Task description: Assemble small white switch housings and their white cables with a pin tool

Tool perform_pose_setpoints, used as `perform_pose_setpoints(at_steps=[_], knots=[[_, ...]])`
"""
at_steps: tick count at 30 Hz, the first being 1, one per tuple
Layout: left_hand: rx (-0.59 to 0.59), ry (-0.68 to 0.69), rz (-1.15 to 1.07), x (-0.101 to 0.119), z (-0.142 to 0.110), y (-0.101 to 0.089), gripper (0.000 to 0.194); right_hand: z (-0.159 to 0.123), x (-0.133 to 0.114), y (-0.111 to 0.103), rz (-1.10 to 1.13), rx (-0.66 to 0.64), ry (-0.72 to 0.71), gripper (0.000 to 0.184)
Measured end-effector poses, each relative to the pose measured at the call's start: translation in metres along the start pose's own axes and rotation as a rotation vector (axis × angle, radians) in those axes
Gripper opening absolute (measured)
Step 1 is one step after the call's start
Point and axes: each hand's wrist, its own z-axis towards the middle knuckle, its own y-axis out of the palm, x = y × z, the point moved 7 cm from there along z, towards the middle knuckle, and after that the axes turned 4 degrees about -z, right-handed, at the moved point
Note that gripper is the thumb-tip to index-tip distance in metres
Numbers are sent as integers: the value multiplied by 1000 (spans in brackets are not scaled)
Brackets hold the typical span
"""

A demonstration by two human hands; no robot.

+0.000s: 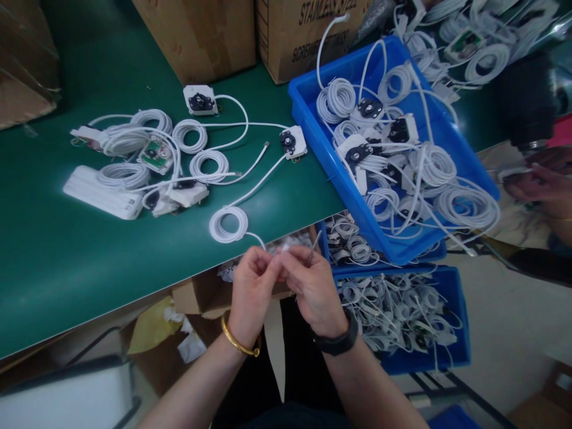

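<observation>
White cable (257, 236) is pinched by the left hand (251, 283) and the right hand (315, 292) together, its held end blurred. We record its coil (215, 226) on the table (111, 280) at the hands' ten o'clock.

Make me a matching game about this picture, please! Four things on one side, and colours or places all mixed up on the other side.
Column one
1. Left hand
2. Right hand
3. Table
4. Tray on the table's edge

Column two
A. Green on top
B. Black band around the wrist
C. Blue, with coiled cables inside
D. Gold bracelet around the wrist

Right pairs: 1-D, 2-B, 3-A, 4-C
</observation>
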Motion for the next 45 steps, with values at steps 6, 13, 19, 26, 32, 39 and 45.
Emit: perform_pose_setpoints(at_steps=[6,13,19,26,32,39,45], knots=[[-116,96,294,3,-6,12,19,9,4,-9,48,74,24,30],[-89,162,335,-5,-8,14,21,7,3,-9,-37,140,-120,23],[-84,165,199,-14,-13,10,22,6,-3,-9,-171,150,-243,19],[-58,113,27,-12,-18,8,19,5,-12,0,-227,97,-273,20],[-15,70,-15,-2,-16,1,23,5,-11,7,-128,0,-146,26],[-26,-31,-187,-6,-15,0,31,15,-30,12,-180,-128,-201,34],[-91,-56,-256,3,-10,7,48,15,-21,12,-210,-79,-172,26]])
